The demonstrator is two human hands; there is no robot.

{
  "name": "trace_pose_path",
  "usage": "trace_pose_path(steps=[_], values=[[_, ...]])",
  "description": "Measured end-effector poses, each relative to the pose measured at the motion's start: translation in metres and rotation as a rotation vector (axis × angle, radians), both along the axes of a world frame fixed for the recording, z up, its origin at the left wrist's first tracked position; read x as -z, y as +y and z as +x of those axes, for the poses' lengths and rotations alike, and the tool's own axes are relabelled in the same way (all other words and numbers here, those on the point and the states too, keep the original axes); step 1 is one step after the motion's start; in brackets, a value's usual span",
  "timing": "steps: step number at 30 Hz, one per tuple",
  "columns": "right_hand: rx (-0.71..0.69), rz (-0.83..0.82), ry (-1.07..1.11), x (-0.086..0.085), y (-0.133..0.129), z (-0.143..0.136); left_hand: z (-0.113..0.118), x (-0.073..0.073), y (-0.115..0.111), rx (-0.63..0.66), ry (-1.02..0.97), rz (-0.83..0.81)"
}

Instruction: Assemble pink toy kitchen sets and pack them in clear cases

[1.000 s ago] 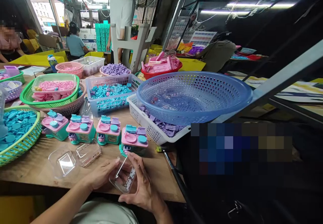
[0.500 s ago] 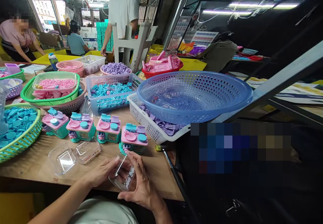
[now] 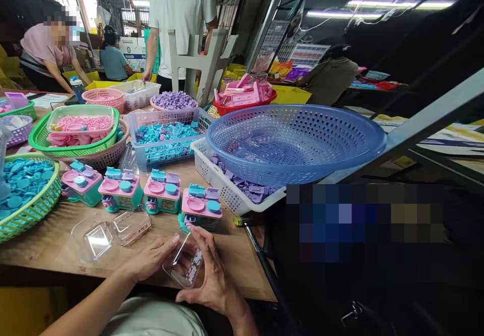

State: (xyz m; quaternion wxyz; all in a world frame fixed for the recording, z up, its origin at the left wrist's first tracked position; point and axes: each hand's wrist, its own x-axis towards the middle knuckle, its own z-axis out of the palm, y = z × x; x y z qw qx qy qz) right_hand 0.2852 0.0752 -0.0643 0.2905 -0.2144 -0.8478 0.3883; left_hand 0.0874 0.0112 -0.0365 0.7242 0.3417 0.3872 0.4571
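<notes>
Between my two hands, at the table's front edge, is a clear plastic cover (image 3: 184, 265) with white printed marks on one side. My left hand (image 3: 153, 260) grips its left edge, fingers partly behind the clear wall. Around its right side curl the fingers of my right hand (image 3: 215, 275), the thumb low and stretched to the left. Just beyond stands a toy (image 3: 200, 207) with a pink top and teal base, the nearest in a row of similar toys (image 3: 162, 192). Two more clear covers, one plain (image 3: 93, 240) and one with printed edges (image 3: 132, 225), lie left of my hands.
A large blue colander (image 3: 295, 144) rests over a white basket (image 3: 238, 197) of purple parts. Baskets of turquoise discs (image 3: 28, 194), pink parts (image 3: 81, 129) and blue pieces (image 3: 168, 142) line the left and back. A black rod (image 3: 260, 255) slants by the table's right edge. Co-workers are behind.
My hands and the clear cover keep nearly the same pose. In the background, the standing person in white has come closer, a hand now at the white basket; the person at far left has shifted right.
</notes>
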Motion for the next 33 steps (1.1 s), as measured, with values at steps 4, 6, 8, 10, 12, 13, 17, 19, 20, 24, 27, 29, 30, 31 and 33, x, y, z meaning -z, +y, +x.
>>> trace_pose_path(steps=[4, 6, 8, 10, 12, 13, 17, 19, 20, 24, 27, 29, 30, 31, 33], values=[[0.016, 0.006, -0.004, -0.001, -0.001, 0.000, 0.000, -0.001, -0.001, 0.008, 0.000, 0.015], [0.028, 0.021, -0.017, -0.001, -0.002, 0.000, 0.000, -0.001, -0.001, 0.013, 0.008, 0.025], [0.039, 0.034, -0.026, -0.002, -0.002, 0.000, -0.001, -0.001, -0.001, 0.018, 0.018, 0.028], [0.044, 0.044, -0.031, -0.001, -0.002, 0.000, -0.001, -0.002, -0.001, 0.018, 0.018, 0.029], [0.042, 0.050, -0.030, -0.002, -0.003, 0.000, 0.000, -0.002, -0.001, 0.017, 0.007, 0.024], [0.040, 0.048, -0.027, -0.002, -0.003, -0.001, 0.000, -0.002, -0.001, 0.016, 0.003, 0.022], [0.022, 0.015, -0.015, -0.004, -0.003, -0.001, 0.001, -0.004, -0.002, 0.012, -0.004, 0.011], [0.016, -0.005, -0.019, -0.005, -0.002, 0.000, 0.001, -0.005, -0.002, 0.012, 0.013, 0.005], [0.014, -0.015, -0.022, -0.005, -0.002, 0.001, 0.001, -0.005, -0.001, 0.011, 0.028, 0.002], [0.030, 0.011, -0.031, -0.004, -0.003, -0.001, 0.001, -0.006, -0.001, 0.007, 0.080, -0.018], [0.058, 0.123, -0.015, -0.004, -0.005, -0.003, 0.001, -0.011, -0.001, 0.021, 0.136, -0.032], [0.079, 0.185, -0.020, -0.006, -0.007, 0.000, -0.001, -0.019, -0.002, 0.054, 0.268, -0.016], [0.092, 0.203, -0.031, -0.008, -0.009, 0.003, -0.002, -0.025, -0.003, 0.081, 0.373, 0.019], [0.110, 0.212, -0.047, -0.009, -0.010, 0.008, -0.004, -0.033, -0.003, 0.110, 0.497, 0.073], [0.161, 0.210, -0.087, -0.013, -0.011, 0.021, -0.008, -0.048, -0.002, 0.133, 0.754, 0.220]])
